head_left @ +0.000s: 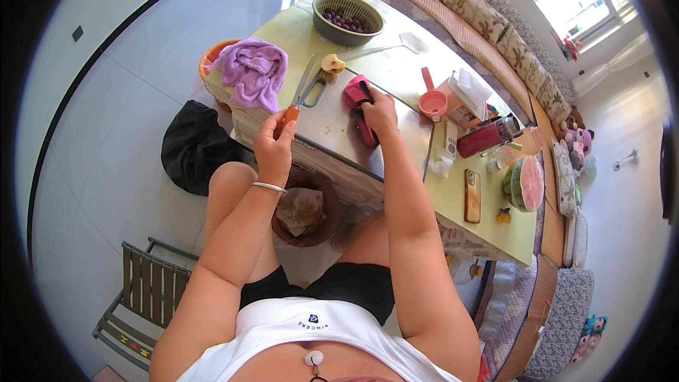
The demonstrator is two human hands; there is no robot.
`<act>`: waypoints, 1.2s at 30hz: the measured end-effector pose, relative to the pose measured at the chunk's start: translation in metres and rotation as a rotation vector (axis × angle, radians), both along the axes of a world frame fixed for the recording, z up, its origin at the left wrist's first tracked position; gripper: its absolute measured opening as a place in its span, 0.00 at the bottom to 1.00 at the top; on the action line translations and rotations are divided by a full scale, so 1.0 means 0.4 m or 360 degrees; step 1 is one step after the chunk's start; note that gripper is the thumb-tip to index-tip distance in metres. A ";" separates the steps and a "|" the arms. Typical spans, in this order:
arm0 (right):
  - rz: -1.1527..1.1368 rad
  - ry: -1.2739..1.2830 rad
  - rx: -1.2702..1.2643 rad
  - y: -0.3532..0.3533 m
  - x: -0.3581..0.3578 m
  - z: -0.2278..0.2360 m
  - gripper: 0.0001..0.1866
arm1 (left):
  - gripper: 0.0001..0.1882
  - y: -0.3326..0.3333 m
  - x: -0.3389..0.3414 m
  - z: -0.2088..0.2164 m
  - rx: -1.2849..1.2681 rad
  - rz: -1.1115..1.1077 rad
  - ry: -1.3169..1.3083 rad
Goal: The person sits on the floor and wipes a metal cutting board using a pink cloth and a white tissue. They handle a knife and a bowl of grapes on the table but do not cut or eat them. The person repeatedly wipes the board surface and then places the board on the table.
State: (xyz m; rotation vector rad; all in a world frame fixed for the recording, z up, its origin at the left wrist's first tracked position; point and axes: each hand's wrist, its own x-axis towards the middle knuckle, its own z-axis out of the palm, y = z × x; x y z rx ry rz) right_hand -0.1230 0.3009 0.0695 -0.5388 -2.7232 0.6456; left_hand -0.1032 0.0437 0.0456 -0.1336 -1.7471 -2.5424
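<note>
My left hand [272, 143] is closed round the orange handle [291, 114] of a tool at the near left table edge. Beyond the handle are a long thin blade [308, 74] and a grey loop-shaped head [313, 91], like a peeler's; I cannot tell which of them joins the handle. My right hand [380, 112] grips a pink-and-black object [358, 90] whose kind is unclear. A dark red and black part [366, 132] shows below it, against the shiny tabletop [327, 114]. Just past the loop lies a cut piece of pale yellow fruit [332, 64].
A green colander [348, 20] of dark round fruit stands far back, a purple towel [253, 71] at left. On the right are a pink ladle-like cup [433, 104], a dark red bottle [488, 136], a phone [472, 197] and a cut watermelon [524, 184]. A bin [305, 213] stands between my legs.
</note>
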 end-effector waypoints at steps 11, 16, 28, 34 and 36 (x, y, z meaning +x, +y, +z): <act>0.0447 0.0037 -0.0430 -0.166 0.095 0.020 0.24 | 0.13 0.001 -0.010 -0.023 -0.0108 0.0064 0.0017; 0.0642 -0.0142 -0.0658 -0.215 0.151 0.036 0.23 | 0.14 -0.012 -0.021 -0.051 -0.0048 0.0139 0.0016; 0.0839 0.0161 -0.0678 -0.293 0.340 0.041 0.26 | 0.13 -0.034 -0.020 -0.026 0.0003 0.0123 -0.0031; 0.0147 0.0519 -0.1273 -0.136 0.390 0.111 0.20 | 0.14 -0.047 -0.011 -0.024 0.0007 0.0087 -0.0027; -0.0129 0.0585 -0.1084 0.002 0.423 0.092 0.19 | 0.14 -0.049 -0.003 -0.011 0.0038 0.0080 -0.0051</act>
